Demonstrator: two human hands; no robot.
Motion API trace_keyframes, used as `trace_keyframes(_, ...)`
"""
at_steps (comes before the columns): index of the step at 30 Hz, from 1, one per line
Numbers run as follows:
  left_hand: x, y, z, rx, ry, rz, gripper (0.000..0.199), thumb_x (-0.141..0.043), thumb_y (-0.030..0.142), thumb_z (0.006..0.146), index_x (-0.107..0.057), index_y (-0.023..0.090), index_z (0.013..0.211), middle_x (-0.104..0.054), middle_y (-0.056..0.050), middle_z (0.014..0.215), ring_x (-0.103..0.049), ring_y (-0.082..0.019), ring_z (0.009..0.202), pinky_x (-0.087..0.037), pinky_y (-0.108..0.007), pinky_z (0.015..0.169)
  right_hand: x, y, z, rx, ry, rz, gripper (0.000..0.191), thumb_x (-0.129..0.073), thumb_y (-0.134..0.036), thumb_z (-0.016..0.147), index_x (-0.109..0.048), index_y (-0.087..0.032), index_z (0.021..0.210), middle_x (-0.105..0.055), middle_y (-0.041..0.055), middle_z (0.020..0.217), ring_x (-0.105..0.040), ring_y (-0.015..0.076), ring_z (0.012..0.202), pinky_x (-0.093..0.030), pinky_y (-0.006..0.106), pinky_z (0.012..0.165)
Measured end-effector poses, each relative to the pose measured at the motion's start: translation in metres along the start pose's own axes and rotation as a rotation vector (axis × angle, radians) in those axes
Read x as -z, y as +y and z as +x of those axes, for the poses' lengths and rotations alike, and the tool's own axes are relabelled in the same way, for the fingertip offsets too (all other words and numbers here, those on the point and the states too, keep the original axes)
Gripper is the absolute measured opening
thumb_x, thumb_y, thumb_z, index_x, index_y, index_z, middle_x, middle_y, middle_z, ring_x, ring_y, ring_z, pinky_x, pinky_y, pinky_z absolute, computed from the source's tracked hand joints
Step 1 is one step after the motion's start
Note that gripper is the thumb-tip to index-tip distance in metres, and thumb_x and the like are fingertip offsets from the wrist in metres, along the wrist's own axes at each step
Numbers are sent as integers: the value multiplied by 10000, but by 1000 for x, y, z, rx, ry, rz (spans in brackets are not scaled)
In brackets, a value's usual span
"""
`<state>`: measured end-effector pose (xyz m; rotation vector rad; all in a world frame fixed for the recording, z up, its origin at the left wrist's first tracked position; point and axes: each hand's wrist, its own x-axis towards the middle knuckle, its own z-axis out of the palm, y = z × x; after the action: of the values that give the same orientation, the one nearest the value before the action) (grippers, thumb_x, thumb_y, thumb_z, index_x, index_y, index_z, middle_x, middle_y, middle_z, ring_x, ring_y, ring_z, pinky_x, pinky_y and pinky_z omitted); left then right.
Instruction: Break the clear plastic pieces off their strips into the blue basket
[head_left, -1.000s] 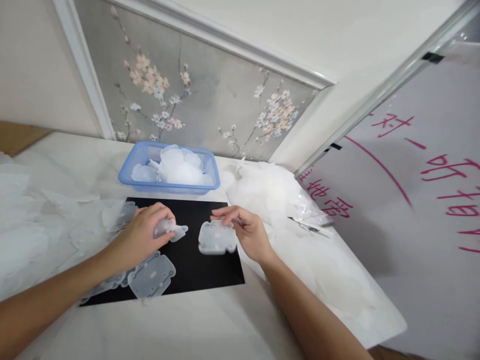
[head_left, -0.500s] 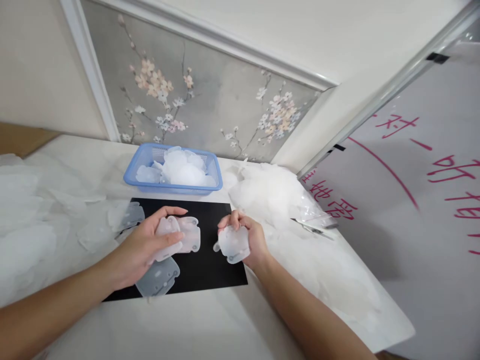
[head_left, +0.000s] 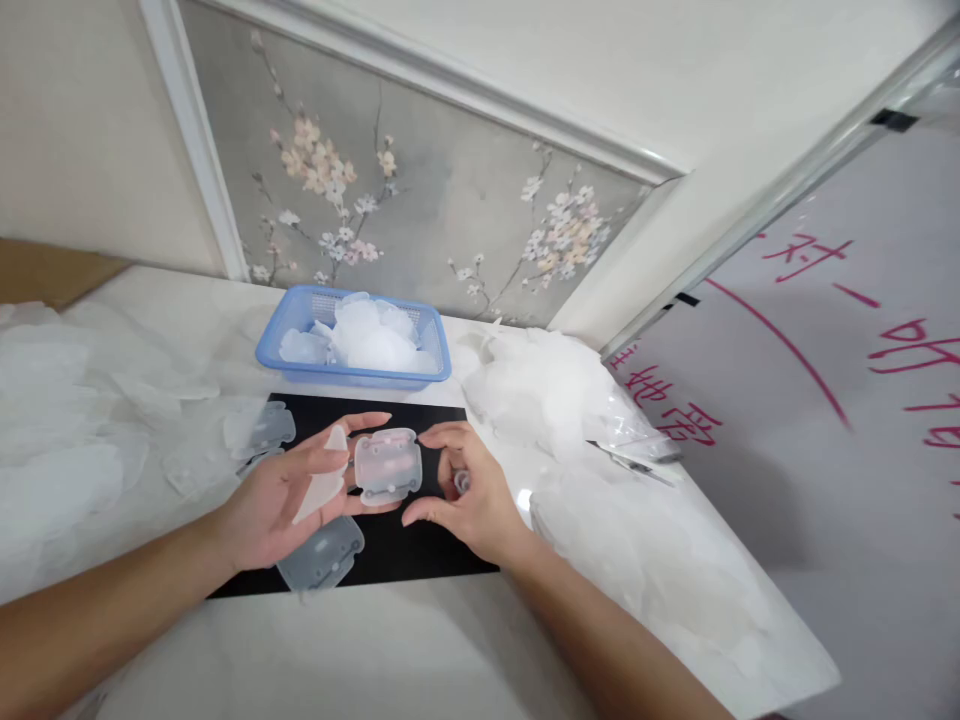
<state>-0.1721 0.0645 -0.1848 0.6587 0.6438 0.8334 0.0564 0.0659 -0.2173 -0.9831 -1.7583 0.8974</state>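
Observation:
My left hand is palm up over a black mat. Its thumb presses a tilted translucent plastic piece against the palm. On its fingertips lies a second translucent plastic piece, flat, with notched edges and small round marks. My right hand is just right of that piece, thumb and index finger spread towards its edge. Within its curled fingers shows a small clear ring-shaped part; the rest is hidden. Under my left wrist, another notched piece lies on the mat.
A blue basket full of translucent pieces stands behind the mat. Piles of similar pieces lie left and right. A metal tool, perhaps tweezers or scissors, lies by a clear bag. A whiteboard borders the right side.
The broad piece that faced outward in my right hand no longer shows there. That hand has turned and opened its thumb and index finger, moving closer to the left hand's piece.

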Motion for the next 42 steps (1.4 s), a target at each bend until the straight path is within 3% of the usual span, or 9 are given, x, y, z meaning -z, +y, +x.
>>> trace_keyframes(3, 1, 0, 0, 12, -26, -21, 378, -592, 272, 901, -646, 271, 1275, -699, -96, 1262, -519, -383, 1345, -492, -628, 1040, 1, 7, -1, 211, -52, -186, 574, -842, -438, 767, -581, -293, 1258, -553, 107, 1323, -525, 106, 624, -502, 280, 530)
trace_keyframes(8, 2, 1, 1, 7, -74, -29, 362, -610, 301, 896, -673, 269, 1251, -708, -90, 1249, -543, -375, 1321, -496, -602, 1051, 1, 5, 0, 389, -111, -286, 117, -621, -278, 966, -683, -273, 1064, -616, 101, 1350, -603, 138, 701, -550, 315, 657)
trace_keyframes(12, 4, -1, 2, -7, -40, 6, 345, -636, 330, 894, -689, 277, 1231, -682, -80, 1322, -529, -364, 1344, -509, -568, 1052, 0, -4, 1, 13, 44, -2, 136, -551, -344, 986, -598, -239, 914, -743, 28, 859, -520, 99, 488, -452, 250, 496)
trace_keyframes(16, 3, -3, 4, -84, 84, 79, 236, -740, 396, 850, -760, 229, 1015, -747, -70, 1174, -627, -291, 1237, -521, -416, 1067, 3, -7, 7, -377, 87, 335, 280, -580, -508, 931, -529, -234, 915, -466, -115, 401, -356, 75, 328, -281, 189, 387)
trace_keyframes(20, 1, -1, 7, -151, 216, 116, 323, -874, 458, 685, -758, 187, 817, -785, -61, 927, -734, -199, 936, -597, -223, 855, 7, -6, 13, -501, 42, 485, 386, -659, -563, 839, -600, -198, 949, -463, -106, 364, -333, 56, 314, -225, 172, 382)
trace_keyframes(24, 0, 1, 10, -165, 323, 39, 349, -922, 424, 610, -738, 186, 788, -771, -40, 810, -760, -209, 834, -624, -209, 729, 10, -6, 14, -568, 24, 549, 426, -688, -569, 793, -642, -178, 958, -492, -84, 378, -361, 64, 314, -209, 172, 362)
trace_keyframes(30, -4, 2, 13, -116, 380, -59, 47, -697, 197, 869, -736, 178, 851, -780, -57, 866, -770, -230, 807, -654, -301, 723, 9, -2, 14, -590, 14, 518, 406, -661, -599, 812, -599, -207, 902, -514, -76, 385, -380, 77, 321, -238, 171, 366)
trace_keyframes(37, -5, 1, 10, -67, 215, -22, 215, -569, 154, 895, -718, 176, 1048, -753, -102, 1128, -715, -271, 1067, -622, -373, 867, 71, -38, 11, -556, -375, -89, 194, -636, -393, 844, -659, -202, 819, -666, -14, 689, -463, 90, 450, -313, 213, 416)
trace_keyframes(42, -3, -2, 4, -42, 76, 41, 362, -581, 138, 837, -690, 200, 1176, -724, -88, 1227, -670, -265, 1155, -570, -378, 954, 137, -46, -11, -674, -307, -886, 69, -675, -180, 753, -651, -221, 702, -700, 16, 724, -587, 177, 633, -382, 269, 563)
